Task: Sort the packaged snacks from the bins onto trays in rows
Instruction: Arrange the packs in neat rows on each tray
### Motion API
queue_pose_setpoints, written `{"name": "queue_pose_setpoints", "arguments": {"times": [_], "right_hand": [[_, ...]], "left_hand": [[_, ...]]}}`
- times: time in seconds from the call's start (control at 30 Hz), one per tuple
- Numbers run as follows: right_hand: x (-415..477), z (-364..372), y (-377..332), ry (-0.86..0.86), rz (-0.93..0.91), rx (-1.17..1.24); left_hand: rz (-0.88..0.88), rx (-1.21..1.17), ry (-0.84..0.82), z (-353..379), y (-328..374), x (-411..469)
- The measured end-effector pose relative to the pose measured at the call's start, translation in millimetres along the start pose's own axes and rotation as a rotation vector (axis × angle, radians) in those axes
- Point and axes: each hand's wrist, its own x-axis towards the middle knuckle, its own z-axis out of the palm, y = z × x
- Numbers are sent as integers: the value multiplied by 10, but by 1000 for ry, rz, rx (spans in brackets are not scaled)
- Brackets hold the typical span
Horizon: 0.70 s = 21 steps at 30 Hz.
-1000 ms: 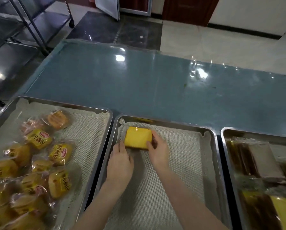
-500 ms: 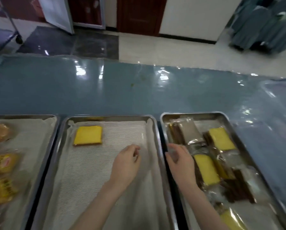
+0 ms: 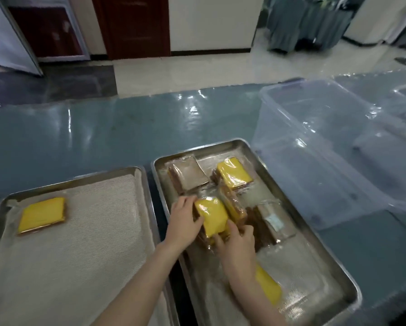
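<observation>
A metal tray (image 3: 315,236) on the right holds several wrapped cake slices, some yellow side up, some brown. In its middle both hands hold one yellow wrapped cake (image 3: 212,217): my left hand (image 3: 182,221) grips its left edge and my right hand (image 3: 238,241) grips its near right corner. Another yellow cake (image 3: 233,173) lies at the tray's far end, and a third yellow cake (image 3: 268,288) shows beside my right forearm. The cloth-lined tray (image 3: 84,255) to the left carries a single yellow cake (image 3: 42,215) in its far left corner.
A large clear plastic bin (image 3: 326,147) stands on the blue table (image 3: 103,132) just right of the tray of cakes. Past the table's far edge are tiled floor, a dark door and grey garments.
The view has swung further right. Both hands left the cloth-lined tray, where the first cake stays, and moved into the right tray, closing on a yellow cake.
</observation>
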Motion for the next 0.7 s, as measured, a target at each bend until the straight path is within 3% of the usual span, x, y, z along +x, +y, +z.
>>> {"name": "queue_pose_setpoints", "arguments": {"times": [0.23, 0.43, 0.6, 0.7], "right_hand": [[-153, 31, -102, -45, -49, 317], [-363, 273, -737, -59, -247, 482], [-317, 538, -1494, -134, -461, 502], [-176, 756, -1888, -239, -548, 396]], "left_hand": [[-86, 33, 135, -290, -28, -313], [-195, 27, 377, -892, -463, -655], [-288, -106, 439, -1458, -955, -722], [-353, -148, 432, -1662, -1286, -657]]}}
